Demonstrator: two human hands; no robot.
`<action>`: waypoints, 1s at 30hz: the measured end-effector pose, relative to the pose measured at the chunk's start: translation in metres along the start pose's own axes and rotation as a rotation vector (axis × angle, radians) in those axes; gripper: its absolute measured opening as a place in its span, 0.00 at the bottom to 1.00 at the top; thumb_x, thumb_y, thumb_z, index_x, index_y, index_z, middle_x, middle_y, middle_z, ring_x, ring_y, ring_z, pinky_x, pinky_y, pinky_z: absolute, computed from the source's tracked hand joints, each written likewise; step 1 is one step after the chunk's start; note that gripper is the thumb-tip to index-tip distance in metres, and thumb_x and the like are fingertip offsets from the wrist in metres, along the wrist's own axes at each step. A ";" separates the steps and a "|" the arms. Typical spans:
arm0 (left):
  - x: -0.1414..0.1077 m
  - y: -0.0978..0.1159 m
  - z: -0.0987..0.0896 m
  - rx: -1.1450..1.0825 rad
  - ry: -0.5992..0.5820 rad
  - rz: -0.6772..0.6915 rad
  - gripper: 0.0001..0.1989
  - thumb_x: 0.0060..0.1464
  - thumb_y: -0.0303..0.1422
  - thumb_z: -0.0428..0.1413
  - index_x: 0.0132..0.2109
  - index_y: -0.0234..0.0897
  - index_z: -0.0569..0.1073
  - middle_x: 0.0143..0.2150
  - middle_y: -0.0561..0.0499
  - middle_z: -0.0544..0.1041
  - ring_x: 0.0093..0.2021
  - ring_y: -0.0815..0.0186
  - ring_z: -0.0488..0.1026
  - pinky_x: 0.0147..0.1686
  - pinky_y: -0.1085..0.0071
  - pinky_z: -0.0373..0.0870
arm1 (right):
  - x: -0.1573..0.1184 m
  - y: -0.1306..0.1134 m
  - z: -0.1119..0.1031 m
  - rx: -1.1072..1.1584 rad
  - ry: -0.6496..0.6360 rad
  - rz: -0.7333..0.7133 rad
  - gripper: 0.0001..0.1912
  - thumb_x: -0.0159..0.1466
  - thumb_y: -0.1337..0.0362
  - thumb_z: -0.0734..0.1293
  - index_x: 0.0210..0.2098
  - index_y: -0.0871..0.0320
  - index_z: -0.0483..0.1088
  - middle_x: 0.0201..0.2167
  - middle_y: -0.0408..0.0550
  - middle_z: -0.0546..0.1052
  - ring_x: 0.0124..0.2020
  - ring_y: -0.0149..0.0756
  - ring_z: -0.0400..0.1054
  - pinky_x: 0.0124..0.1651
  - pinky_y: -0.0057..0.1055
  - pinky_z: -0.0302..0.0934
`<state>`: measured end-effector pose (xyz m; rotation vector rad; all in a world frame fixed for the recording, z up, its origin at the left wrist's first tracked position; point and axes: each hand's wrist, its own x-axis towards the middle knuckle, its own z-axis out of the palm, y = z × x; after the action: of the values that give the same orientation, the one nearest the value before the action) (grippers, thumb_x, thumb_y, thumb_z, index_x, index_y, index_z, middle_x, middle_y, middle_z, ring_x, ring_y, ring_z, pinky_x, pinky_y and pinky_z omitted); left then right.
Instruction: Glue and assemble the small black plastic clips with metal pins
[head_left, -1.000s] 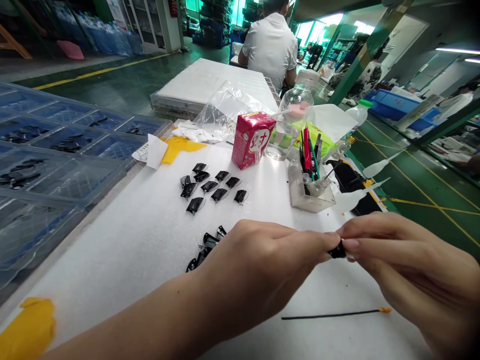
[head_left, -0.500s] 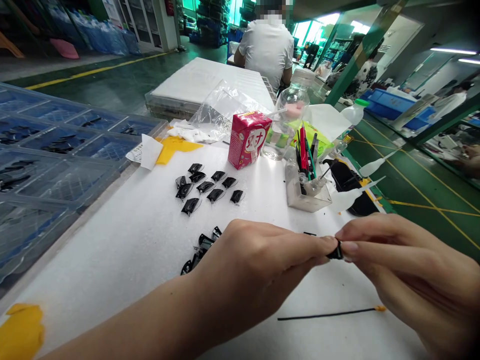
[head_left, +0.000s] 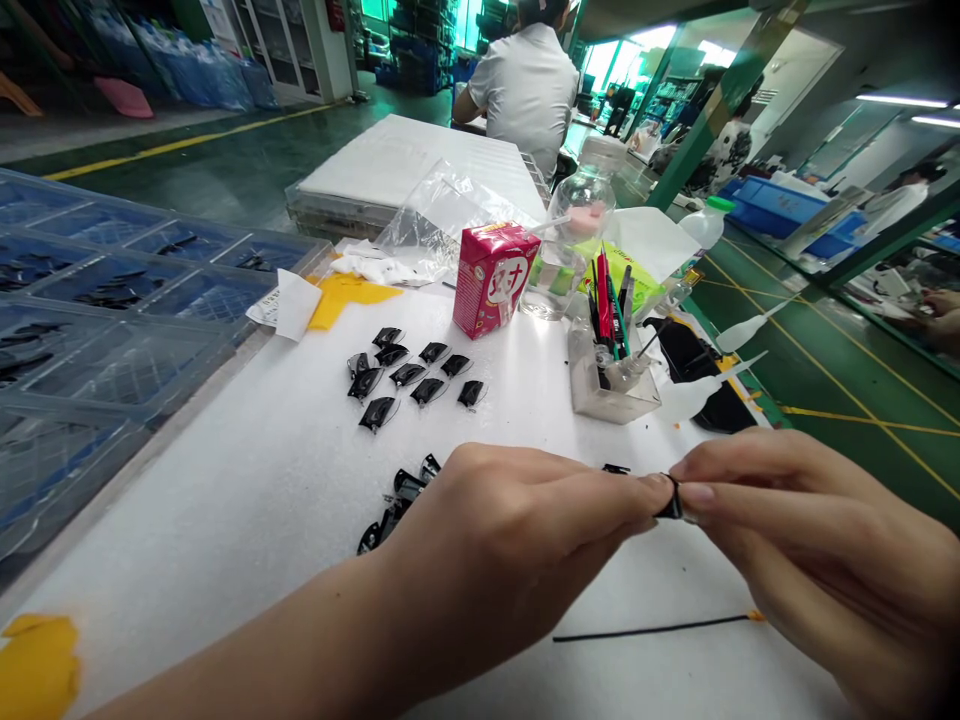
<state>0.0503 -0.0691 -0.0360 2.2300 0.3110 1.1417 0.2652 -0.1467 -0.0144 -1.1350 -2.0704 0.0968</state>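
Note:
My left hand [head_left: 517, 530] and my right hand [head_left: 817, 540] meet in front of me, their fingertips pinching a small black part [head_left: 671, 500] with a thin loop at its edge. Just beyond my left fingers lies a tiny black piece [head_left: 616, 468]. Partly hidden by my left hand is a heap of black parts [head_left: 394, 510] on the white foam table top [head_left: 225, 500]. Farther off stand neat rows of similar black parts in clear film [head_left: 409, 375]. Under my right hand lies a thin black wire with an orange tip [head_left: 652, 630].
A clear plastic tray [head_left: 112, 330] of black parts lies at the left. Beyond the foam are a pink drink carton [head_left: 491, 280], a clear bottle [head_left: 581, 235], and a clear holder of pens and tools [head_left: 607, 380]. A co-worker in a white shirt [head_left: 525, 85] sits farther away.
The whole view has drifted slightly, moving the scene left and up. Both hands keep their pinch on the small black part, and its thin loop shows more clearly.

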 end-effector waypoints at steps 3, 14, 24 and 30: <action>-0.002 0.002 0.002 0.064 0.016 0.002 0.04 0.63 0.26 0.60 0.45 0.33 0.78 0.40 0.48 0.87 0.38 0.64 0.85 0.40 0.75 0.81 | 0.000 -0.001 0.003 0.008 -0.047 -0.057 0.20 0.65 0.82 0.64 0.50 0.56 0.72 0.43 0.47 0.74 0.42 0.29 0.73 0.41 0.22 0.70; 0.004 0.008 0.006 -0.077 0.108 -0.136 0.01 0.59 0.21 0.61 0.38 0.27 0.79 0.34 0.47 0.83 0.36 0.69 0.81 0.38 0.79 0.76 | 0.001 0.007 0.015 0.255 -0.244 0.195 0.08 0.74 0.69 0.60 0.50 0.54 0.67 0.43 0.46 0.73 0.45 0.33 0.68 0.48 0.29 0.66; -0.008 0.016 0.011 0.295 0.170 -0.021 0.03 0.63 0.28 0.61 0.39 0.34 0.76 0.31 0.54 0.82 0.28 0.71 0.79 0.30 0.77 0.75 | -0.002 -0.007 0.024 0.298 -0.219 0.247 0.08 0.76 0.68 0.56 0.49 0.51 0.64 0.37 0.43 0.71 0.39 0.31 0.69 0.41 0.27 0.64; -0.006 0.018 0.007 0.278 0.158 -0.026 0.02 0.59 0.26 0.62 0.37 0.36 0.77 0.34 0.50 0.86 0.30 0.67 0.82 0.32 0.74 0.77 | -0.001 -0.007 0.026 0.307 -0.165 0.210 0.06 0.75 0.70 0.58 0.46 0.54 0.65 0.35 0.45 0.71 0.36 0.33 0.69 0.37 0.27 0.66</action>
<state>0.0512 -0.0884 -0.0320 2.3670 0.5936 1.3320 0.2440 -0.1444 -0.0309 -1.1774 -1.9838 0.6072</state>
